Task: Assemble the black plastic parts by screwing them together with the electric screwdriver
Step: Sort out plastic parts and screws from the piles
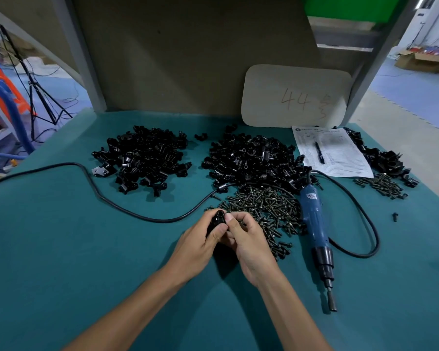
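Observation:
My left hand (200, 243) grips a small black plastic part (218, 217) at the middle of the green table (61, 249). My right hand (249, 236) is pressed against it, fingers curled on the same part from the right. What lies between my right fingers is hidden. The blue electric screwdriver (314, 224) lies untouched on the table to the right of my hands, tip pointing toward me. A heap of dark screws (264, 206) spreads just behind my right hand.
Two heaps of black plastic parts (142, 158) (251, 158) lie at the back, a third heap (385, 158) and more screws (383, 184) at far right. A paper sheet with a pen (335, 153) and a cardboard sign (297, 96) stand behind. The screwdriver's cable (99, 193) snakes left.

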